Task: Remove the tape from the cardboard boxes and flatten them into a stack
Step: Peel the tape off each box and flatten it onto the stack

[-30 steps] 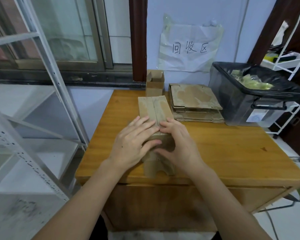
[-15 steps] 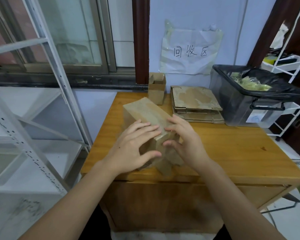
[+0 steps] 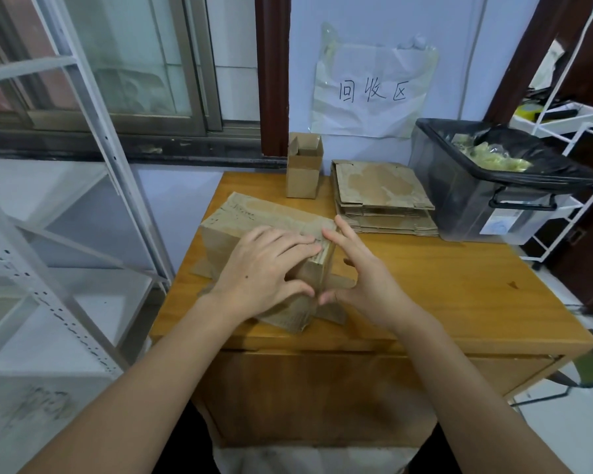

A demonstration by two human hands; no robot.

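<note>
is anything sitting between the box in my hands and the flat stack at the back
Nothing visible does. The box under the left hand and right hand has bare table between it and the flattened stack. The small open box stands left of that path.

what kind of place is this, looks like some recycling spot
Probably a recycling corner in a back room or storeroom. A handwritten paper sign hangs on the wall above a wooden table, which carries a stack of flattened cardboard and a bag-lined bin of scraps.
</note>
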